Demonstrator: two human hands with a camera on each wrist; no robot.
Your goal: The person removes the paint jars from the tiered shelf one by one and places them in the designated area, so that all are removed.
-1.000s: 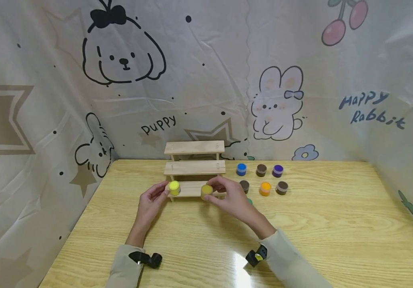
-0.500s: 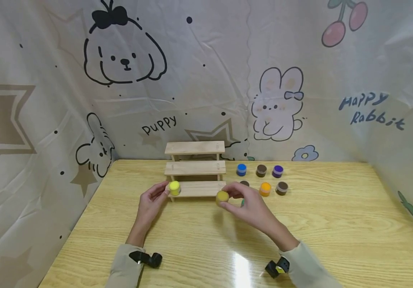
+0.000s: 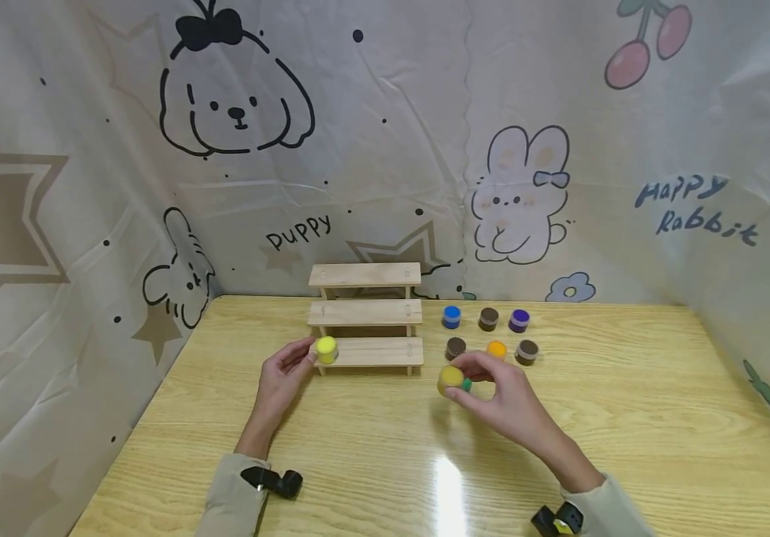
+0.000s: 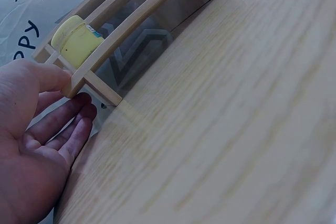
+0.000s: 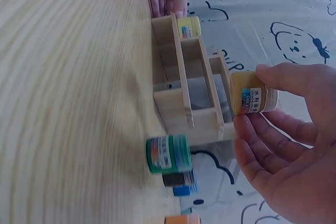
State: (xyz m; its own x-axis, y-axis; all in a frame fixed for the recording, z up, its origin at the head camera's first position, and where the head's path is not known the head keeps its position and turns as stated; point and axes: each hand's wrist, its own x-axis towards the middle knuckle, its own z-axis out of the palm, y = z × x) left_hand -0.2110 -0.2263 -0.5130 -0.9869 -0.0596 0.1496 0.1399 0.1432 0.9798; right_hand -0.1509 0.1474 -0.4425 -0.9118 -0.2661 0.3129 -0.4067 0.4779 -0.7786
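Observation:
My right hand (image 3: 509, 395) pinches a dark-yellow paint jar (image 3: 450, 380) between thumb and fingertips, raised above the table to the right of a three-step wooden stand (image 3: 368, 313). The printed label of this jar (image 5: 251, 100) shows in the right wrist view. A bright yellow paint jar (image 3: 327, 350) stands at the left end of the lowest step. There my left hand (image 3: 280, 380) holds the end of the step, thumb at its corner and the other fingers bent below, as the left wrist view shows. A green paint jar (image 5: 167, 154) is partly hidden behind the right hand in the head view.
Right of the stand are paint jars in two rows: blue (image 3: 451, 317), brown (image 3: 489, 319) and purple (image 3: 519, 321) behind, dark (image 3: 455, 348), orange (image 3: 496, 350) and brown (image 3: 527, 352) in front. A printed cloth (image 3: 385, 149) hangs behind the table (image 3: 627, 418).
My right hand has carried the dark-yellow jar from in front of the lowest step rightward to near the green jar. The left hand and the bright yellow jar have stayed put.

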